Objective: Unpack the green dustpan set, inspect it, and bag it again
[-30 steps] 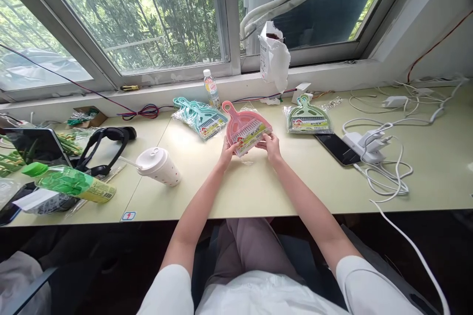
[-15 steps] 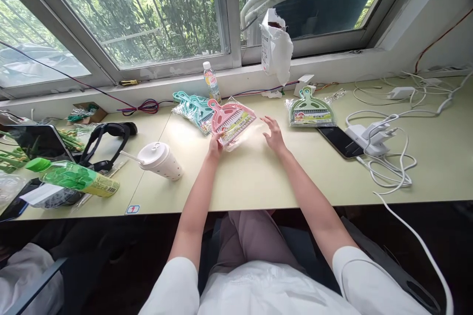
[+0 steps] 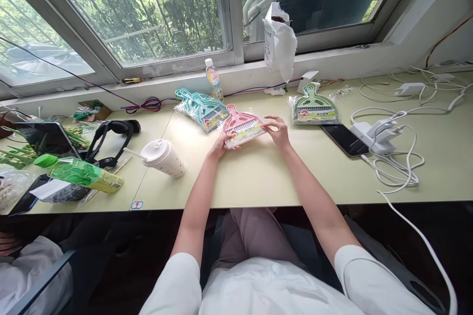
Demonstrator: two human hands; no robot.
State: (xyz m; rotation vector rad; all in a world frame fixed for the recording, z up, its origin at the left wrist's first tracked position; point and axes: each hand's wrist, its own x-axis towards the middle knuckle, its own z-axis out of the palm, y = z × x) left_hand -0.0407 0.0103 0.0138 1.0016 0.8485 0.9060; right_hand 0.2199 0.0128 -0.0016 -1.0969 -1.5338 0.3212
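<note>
A pink dustpan and brush set [image 3: 243, 125] in clear plastic is held just above the table in front of me, its handle pointing up and away to the left. My left hand [image 3: 222, 146] grips its lower left corner, thumb on top. At the right corner, my right hand [image 3: 278, 132] pinches the wrapping between thumb and fingers. Behind it to the left lie several wrapped teal dustpan and brush sets [image 3: 201, 107], partly overlapping. A wrapped green dustpan and brush set [image 3: 316, 106] rests farther right, over one end of a black phone [image 3: 345, 140].
A white lidded cup with a straw [image 3: 162, 158] stands to the left, near a lying green-capped bottle [image 3: 79, 172] and a black headset [image 3: 111, 142]. White chargers and cables [image 3: 380, 138] spread over the right side. A small bottle [image 3: 213, 81] stands by the window sill.
My right hand has closed in on the pink set's right corner and now grips it. The set has tilted flatter and come slightly nearer to me, still in my left hand.
</note>
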